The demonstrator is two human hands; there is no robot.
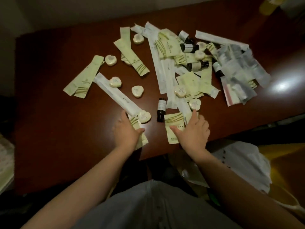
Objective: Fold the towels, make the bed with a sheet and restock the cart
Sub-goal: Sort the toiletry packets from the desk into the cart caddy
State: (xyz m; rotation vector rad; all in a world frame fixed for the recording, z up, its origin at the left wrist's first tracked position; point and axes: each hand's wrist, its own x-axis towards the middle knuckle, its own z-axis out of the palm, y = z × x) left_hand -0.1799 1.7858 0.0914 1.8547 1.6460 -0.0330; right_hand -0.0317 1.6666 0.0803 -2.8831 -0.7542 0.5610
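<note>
Both my hands lie flat, fingers spread and gripping nothing. My left hand (127,131) presses on green sachets (142,141) at 6 o'clock on the tabletop (57,121). My right hand (193,131) covers a green pouch (172,123) just beside them. The heap of cart supplies (189,63) sprawls toward 1 o'clock. If I rake toward myself, the sachets could slip over the near edge. The dark bottle (161,109), lying on its side between my hands, may roll if nudged.

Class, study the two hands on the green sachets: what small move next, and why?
Probably draw both sachets together into one pile: the left hand lies on one green sachet, the right hand on a green pouch, the rest scattered unsorted.
</note>
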